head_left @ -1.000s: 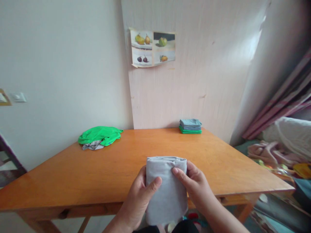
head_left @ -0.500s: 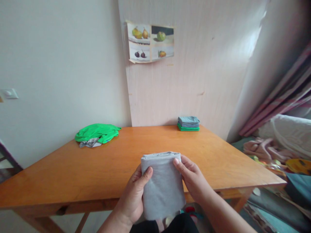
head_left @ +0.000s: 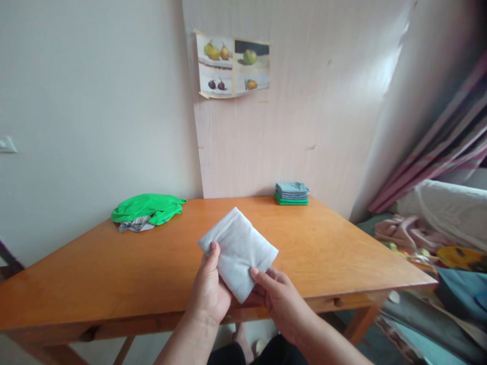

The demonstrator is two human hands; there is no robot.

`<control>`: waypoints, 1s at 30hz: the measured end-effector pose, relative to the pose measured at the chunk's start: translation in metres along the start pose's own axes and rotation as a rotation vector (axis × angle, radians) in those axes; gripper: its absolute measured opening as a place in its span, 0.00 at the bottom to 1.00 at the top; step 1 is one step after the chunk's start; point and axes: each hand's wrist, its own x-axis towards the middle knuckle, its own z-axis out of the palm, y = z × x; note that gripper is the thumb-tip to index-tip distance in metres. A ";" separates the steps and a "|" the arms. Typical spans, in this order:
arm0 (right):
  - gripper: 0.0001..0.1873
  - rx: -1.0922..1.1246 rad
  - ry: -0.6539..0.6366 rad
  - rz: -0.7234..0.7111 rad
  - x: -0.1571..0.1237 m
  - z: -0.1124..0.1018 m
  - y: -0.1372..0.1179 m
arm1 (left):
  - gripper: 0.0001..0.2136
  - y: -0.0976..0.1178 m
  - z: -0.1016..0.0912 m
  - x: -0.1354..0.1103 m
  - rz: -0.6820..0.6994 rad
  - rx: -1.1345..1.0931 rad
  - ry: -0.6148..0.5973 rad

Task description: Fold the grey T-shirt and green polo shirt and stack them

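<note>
A folded light grey cloth, compact and roughly square, is held turned cornerwise above the table's front part. My left hand grips its left side, thumb on top and fingers underneath. On the lower right edge, my right hand pinches the cloth, the thumb pressing a dent into it. Farther back on the right sits a neat stack of folded cloths, grey-blue above and green at the bottom. A loose heap of bright green cloth lies at the back left, with a grey striped piece poking out beneath.
The wooden table stands against the wall, with drawer knobs along its front. A sheet of fruit pictures is taped to the wall panel. To the right are a striped curtain, a pink cloth and other piled belongings.
The grey cloth has been raised and turned from upright to cornerwise. My right hand has moved from its upper right edge to the lower right one. The view has shifted slightly right.
</note>
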 end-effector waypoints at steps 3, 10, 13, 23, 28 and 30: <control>0.24 -0.024 0.053 -0.022 0.006 -0.009 0.000 | 0.20 -0.003 -0.003 0.000 -0.008 0.021 -0.036; 0.18 -0.091 0.223 -0.037 0.018 -0.036 -0.012 | 0.12 0.011 -0.008 -0.001 -0.001 -0.004 -0.101; 0.16 -0.047 0.332 0.010 0.022 -0.043 -0.020 | 0.16 0.015 -0.012 -0.001 -0.075 -0.012 -0.140; 0.15 0.000 0.438 0.152 0.030 -0.063 -0.027 | 0.27 0.015 -0.011 0.001 -0.283 0.057 -0.238; 0.14 -0.013 0.377 0.135 0.030 -0.064 -0.028 | 0.20 0.010 -0.011 0.002 -0.229 0.252 -0.165; 0.18 -0.007 0.348 0.137 0.027 -0.061 -0.031 | 0.18 0.007 -0.014 0.004 -0.198 0.298 -0.159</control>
